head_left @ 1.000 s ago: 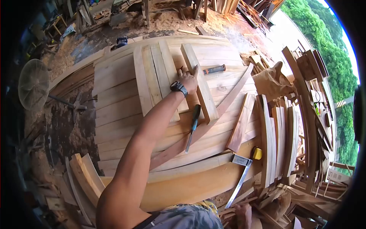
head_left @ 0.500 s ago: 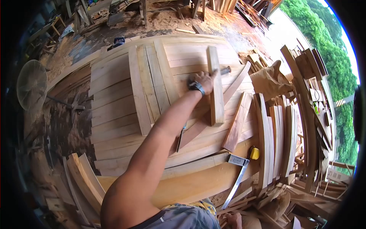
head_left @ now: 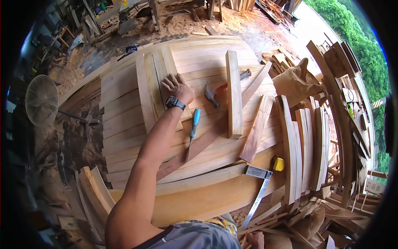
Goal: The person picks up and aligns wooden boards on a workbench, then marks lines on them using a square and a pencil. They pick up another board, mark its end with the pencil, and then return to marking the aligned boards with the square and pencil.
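Note:
My left hand (head_left: 178,89), with a watch on its wrist, lies with spread fingers on the narrow boards (head_left: 150,89) that rest across the planked panel (head_left: 124,118). To its right are a claw hammer (head_left: 212,96) with an orange handle and a blue-handled chisel (head_left: 195,124). The hammer's handle passes behind a thick upright-looking wooden bar (head_left: 234,99), its end showing beyond. A darker strip (head_left: 207,137) runs diagonally beneath these things. Part of my right hand (head_left: 255,239) shows low at the frame's bottom; its fingers are too unclear to read.
A try square (head_left: 258,193) and yellow tape measure (head_left: 278,164) lie at the near edge. A short plank (head_left: 257,128) is right of the bar. Long boards (head_left: 290,149) lean at the right. A round fan (head_left: 42,101) stands left; wood scraps and sawdust surround the panel.
My left hand has moved left from beside the thick bar onto the narrow boards. The hammer head and the chisel's blue handle, earlier mostly hidden by my hand and arm, now show.

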`<state>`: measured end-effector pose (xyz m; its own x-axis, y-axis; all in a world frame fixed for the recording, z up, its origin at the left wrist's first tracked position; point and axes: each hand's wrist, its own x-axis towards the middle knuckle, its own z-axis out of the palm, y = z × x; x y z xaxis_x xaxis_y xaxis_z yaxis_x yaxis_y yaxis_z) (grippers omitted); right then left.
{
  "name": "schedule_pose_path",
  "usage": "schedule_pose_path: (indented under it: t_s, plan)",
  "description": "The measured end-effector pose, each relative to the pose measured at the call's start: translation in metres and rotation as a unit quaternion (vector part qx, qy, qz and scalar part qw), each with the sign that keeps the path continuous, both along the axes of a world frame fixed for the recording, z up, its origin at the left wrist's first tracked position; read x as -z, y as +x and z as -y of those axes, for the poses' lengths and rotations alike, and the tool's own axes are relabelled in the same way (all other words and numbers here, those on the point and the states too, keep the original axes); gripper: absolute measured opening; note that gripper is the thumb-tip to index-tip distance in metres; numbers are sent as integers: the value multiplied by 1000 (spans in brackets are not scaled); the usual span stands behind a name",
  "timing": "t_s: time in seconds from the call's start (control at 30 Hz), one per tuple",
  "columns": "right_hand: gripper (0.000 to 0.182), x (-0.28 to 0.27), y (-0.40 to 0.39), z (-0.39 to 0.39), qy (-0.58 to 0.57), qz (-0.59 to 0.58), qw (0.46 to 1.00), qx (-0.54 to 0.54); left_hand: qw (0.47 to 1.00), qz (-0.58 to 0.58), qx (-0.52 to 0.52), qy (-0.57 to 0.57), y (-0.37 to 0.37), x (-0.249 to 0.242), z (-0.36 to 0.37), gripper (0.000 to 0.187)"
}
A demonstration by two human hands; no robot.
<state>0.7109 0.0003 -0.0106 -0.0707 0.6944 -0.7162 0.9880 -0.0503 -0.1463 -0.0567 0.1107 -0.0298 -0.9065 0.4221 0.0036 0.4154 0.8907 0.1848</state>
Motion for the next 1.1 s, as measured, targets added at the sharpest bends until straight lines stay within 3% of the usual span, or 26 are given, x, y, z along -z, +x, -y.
schedule_pose_path:
  t_s: [0.07, 0.13, 0.2, 0.37, 0.47, 0.5, 0.53, 0.6, 0.63, 0.67, 0.73, 0.77, 0.87, 0.93, 0.97, 1.0, 1.03, 1.07, 1.1]
  plan:
    - [33, 6, -5, -8, -7, 27, 1000, -5, 999, -35, 6, 16, -7, 35, -6, 99]
    - [32, 7, -14, -15, 2, 29, 1000, 1, 997, -71, 10, 35, -5, 38, -11, 96]
    - [31, 15, -11, -21, -20, 19, 999, 17, 997, -63, -10, -48, 2, 28, -25, 88]
    - [31, 22, -1, -18, 15, 6, 1000, 16, 987, -112, 14, 115, -4, 42, -31, 60]
    - [32, 31, 10, -10, 21, 11, 1000, 20, 988, -42, 12, 147, -16, 12, -27, 60]
    - [39, 8, -11, -14, -26, 57, 997, 34, 994, -16, -15, 102, -4, -31, -18, 58]
    - [39, -2, -16, -16, -23, 60, 997, 34, 994, -13, -16, 106, -4, -40, -16, 58]
    - [43, -15, -25, -17, -17, 104, 994, -15, 973, 47, -73, 216, -17, -52, -16, 70]
    - [45, -40, -48, -22, 4, 133, 990, -53, 942, 5, -55, 331, -36, -36, -13, 77]
    - [47, -63, -73, -29, 24, 161, 982, -91, 883, 79, -33, 462, -54, -29, -5, 79]
    - [43, -92, -106, -43, 66, 83, 988, -109, 740, 226, -12, 633, -33, -68, 27, 84]
    - [41, -119, -142, -49, 122, 1, 982, -147, 741, 269, -18, 614, -33, -72, 44, 92]
    - [26, -140, -214, -83, 183, -126, 947, -234, 619, 352, 47, 700, 33, -113, 101, 90]
    - [28, -131, -266, -105, 281, -250, 881, -288, 445, 425, 84, 784, 70, -103, 130, 88]
    - [38, -131, -303, -117, 304, -267, 864, -301, 369, 531, 95, 757, 87, -100, 145, 73]
    - [51, -90, -317, -138, 379, -301, 820, -304, 377, 590, 34, 713, 112, -113, 154, 52]
    - [66, -86, -356, -150, 353, -342, 822, -287, 422, 560, 11, 713, 131, -99, 155, 47]
    - [73, -78, -389, -158, 377, -330, 812, -299, 463, 567, 24, 680, 149, -98, 166, 64]
    - [78, -62, -414, -166, 406, -300, 810, -300, 444, 587, 47, 675, 165, -84, 178, 74]
